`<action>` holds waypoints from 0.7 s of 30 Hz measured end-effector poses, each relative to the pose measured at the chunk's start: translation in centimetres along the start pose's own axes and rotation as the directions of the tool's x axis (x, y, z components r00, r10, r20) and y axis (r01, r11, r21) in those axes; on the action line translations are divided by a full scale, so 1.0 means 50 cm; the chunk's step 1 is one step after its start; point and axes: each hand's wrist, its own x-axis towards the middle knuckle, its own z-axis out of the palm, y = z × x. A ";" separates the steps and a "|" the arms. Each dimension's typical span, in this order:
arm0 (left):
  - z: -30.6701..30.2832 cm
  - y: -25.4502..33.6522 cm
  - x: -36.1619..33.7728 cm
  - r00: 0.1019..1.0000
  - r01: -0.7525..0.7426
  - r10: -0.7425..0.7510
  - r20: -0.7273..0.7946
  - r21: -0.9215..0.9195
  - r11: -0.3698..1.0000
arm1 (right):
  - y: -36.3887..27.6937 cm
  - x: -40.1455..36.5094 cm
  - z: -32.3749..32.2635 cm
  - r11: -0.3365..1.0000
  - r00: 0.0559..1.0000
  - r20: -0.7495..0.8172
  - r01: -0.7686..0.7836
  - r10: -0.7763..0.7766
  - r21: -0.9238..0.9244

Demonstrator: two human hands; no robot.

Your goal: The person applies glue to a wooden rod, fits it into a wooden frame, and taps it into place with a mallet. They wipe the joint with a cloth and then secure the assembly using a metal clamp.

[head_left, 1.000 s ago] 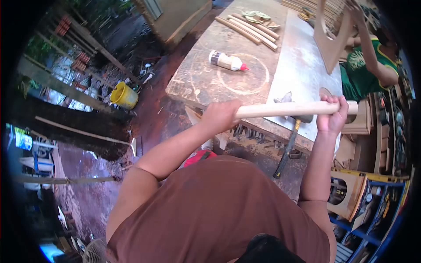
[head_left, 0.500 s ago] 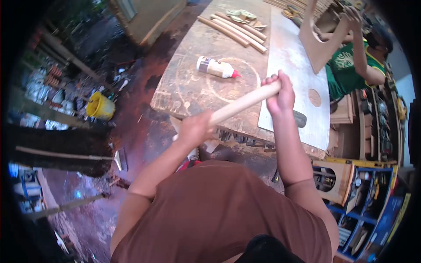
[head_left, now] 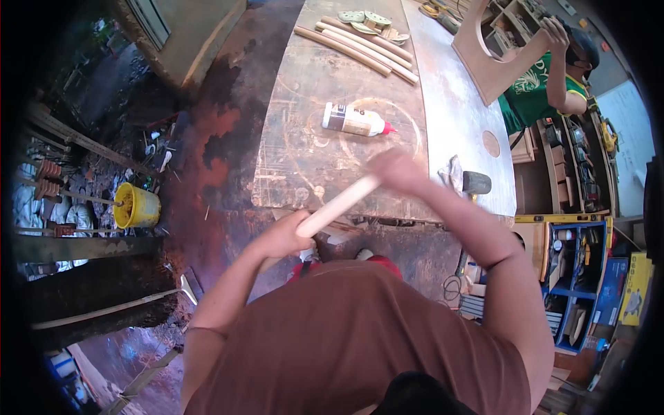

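A pale round wooden dowel (head_left: 342, 205) slants up to the right in front of my body, above the near edge of the workbench (head_left: 283, 162). My left hand (head_left: 278, 237) is closed around its lower end. Blurred by motion, my right hand (head_left: 401, 171) wraps the upper end, and its single fingers are hard to make out. Just beyond that hand a white glue bottle (head_left: 356, 120) with a red tip lies on its side. Right of my right forearm are a crumpled whitish cloth or paper (head_left: 452, 173) and a dark mallet head (head_left: 477, 182).
Several wooden rods (head_left: 366, 47) and round sanding discs (head_left: 370, 21) lie at the bench's far end. A pale board (head_left: 453, 93) covers its right side. There a co-worker in green (head_left: 536, 83) holds a cut-out wooden panel (head_left: 492, 79). A yellow bucket (head_left: 142, 207) stands left; blue shelving (head_left: 568, 294) stands right.
My right hand has moved left and down along with the dowel, uncovering the whitish cloth or paper by the mallet. The dowel's lower end has come nearer my body. The view has shifted slightly.
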 end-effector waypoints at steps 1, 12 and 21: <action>-0.016 -0.026 -0.017 1.000 0.000 0.000 0.003 -0.007 1.000 | 0.094 -0.011 0.002 0.998 0.995 -0.066 -0.070 0.069 -0.004; -0.043 -0.200 -0.047 0.985 -0.016 0.158 0.065 -0.885 0.465 | 0.105 0.251 0.045 0.980 0.795 -0.607 -0.114 -0.010 -0.165; -0.067 -0.176 -0.041 0.989 -0.103 0.142 -0.044 -0.894 0.436 | 0.078 0.264 -0.026 0.834 0.886 -0.260 -0.211 0.383 0.510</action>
